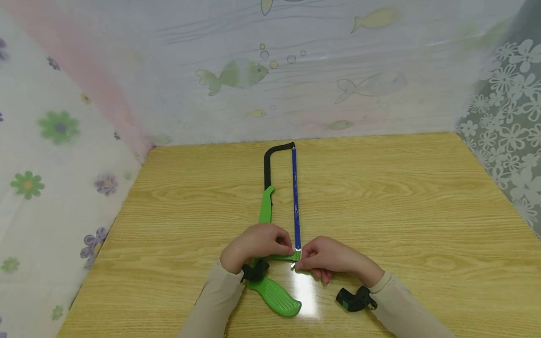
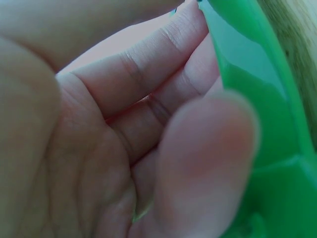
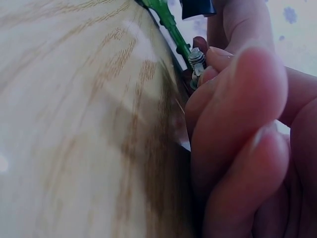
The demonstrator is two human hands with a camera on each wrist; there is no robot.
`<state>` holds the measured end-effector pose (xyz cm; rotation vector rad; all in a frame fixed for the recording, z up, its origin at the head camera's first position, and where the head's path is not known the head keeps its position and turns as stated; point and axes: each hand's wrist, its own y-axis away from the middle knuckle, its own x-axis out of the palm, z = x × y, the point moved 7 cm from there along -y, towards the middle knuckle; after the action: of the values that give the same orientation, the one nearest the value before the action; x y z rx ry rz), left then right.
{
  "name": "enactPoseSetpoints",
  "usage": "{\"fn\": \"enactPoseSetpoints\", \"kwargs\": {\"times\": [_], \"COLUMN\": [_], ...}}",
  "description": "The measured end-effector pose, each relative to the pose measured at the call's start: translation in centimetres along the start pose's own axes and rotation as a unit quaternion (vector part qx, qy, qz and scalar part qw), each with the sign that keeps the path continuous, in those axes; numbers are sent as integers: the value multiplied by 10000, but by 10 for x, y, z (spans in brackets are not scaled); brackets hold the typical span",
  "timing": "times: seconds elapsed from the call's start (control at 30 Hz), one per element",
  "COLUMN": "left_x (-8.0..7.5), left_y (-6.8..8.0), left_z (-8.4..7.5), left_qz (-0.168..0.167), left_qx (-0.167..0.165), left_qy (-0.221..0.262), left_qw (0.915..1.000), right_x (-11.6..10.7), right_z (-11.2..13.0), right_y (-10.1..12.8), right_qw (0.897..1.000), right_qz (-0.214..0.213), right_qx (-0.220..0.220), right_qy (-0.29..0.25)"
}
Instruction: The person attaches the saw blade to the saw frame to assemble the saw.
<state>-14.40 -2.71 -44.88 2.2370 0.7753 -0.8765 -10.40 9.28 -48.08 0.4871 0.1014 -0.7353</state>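
Note:
A hacksaw (image 1: 265, 206) lies on the wooden table, with a black front frame, green rear frame and handle (image 1: 279, 300). Its blue blade (image 1: 295, 197) runs along the right side. My left hand (image 1: 259, 241) lies over the green frame, fingers curled on it by the blade's near end; the green plastic (image 2: 267, 99) fills the right of the left wrist view. With thumb and fingertips, my right hand (image 1: 331, 256) pinches the small metal wing nut (image 1: 293, 266) at that end. The right wrist view shows a threaded screw (image 3: 196, 56) at the fingertips.
The wooden table (image 1: 401, 197) reaches back to a wall covering with fish drawings (image 1: 243, 73). Flowered sheets hang at the left and right sides. A black camera sits on each wrist, the right one (image 1: 352, 299) close above the table.

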Motion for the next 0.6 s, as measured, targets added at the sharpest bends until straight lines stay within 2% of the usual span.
{"fn": "enactPoseSetpoints", "kwargs": {"times": [0.6], "left_x": [0], "left_y": [1], "left_z": [-1], "left_qz": [-7], "left_qx": [-20], "left_qy": [20], "left_qw": [10000], "right_x": [1], "right_z": [4], "right_y": [1], "right_qw": [9999], "right_qz": [102], "right_qx": [-91], "right_qy": [-81]}}
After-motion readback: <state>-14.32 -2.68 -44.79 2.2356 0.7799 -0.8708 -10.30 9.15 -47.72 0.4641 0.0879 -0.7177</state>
